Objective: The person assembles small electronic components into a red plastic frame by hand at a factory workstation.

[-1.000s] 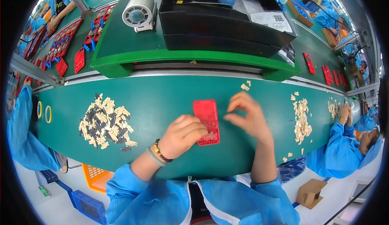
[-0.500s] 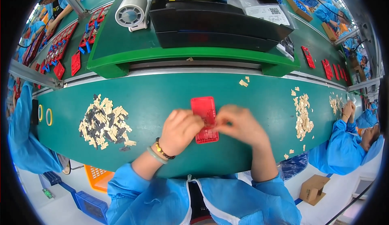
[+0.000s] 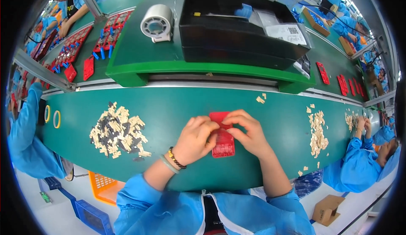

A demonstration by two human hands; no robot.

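A red plastic housing (image 3: 223,148) lies on the green table in front of me, its lower half showing moulded compartments. Over its upper half, my left hand (image 3: 195,140) has its fingers bent and drawn together. My right hand (image 3: 248,134) meets it from the other side, thumb and forefinger pinched close to the left fingertips. Whatever small piece is between the fingers is too hidden to make out. Left of my hands is a heap of cream and black small parts (image 3: 116,130); a pile of cream pieces (image 3: 317,133) lies to the right.
A raised green shelf (image 3: 211,75) across the back carries a white fan (image 3: 157,22) and a black box (image 3: 241,44). Two tape rings (image 3: 56,119) lie far left. Co-workers in blue sit at both sides. An orange basket (image 3: 103,186) stands below the table edge.
My right hand has come in from the housing's right side to meet the left fingertips over its upper half. The whole view has shifted slightly.
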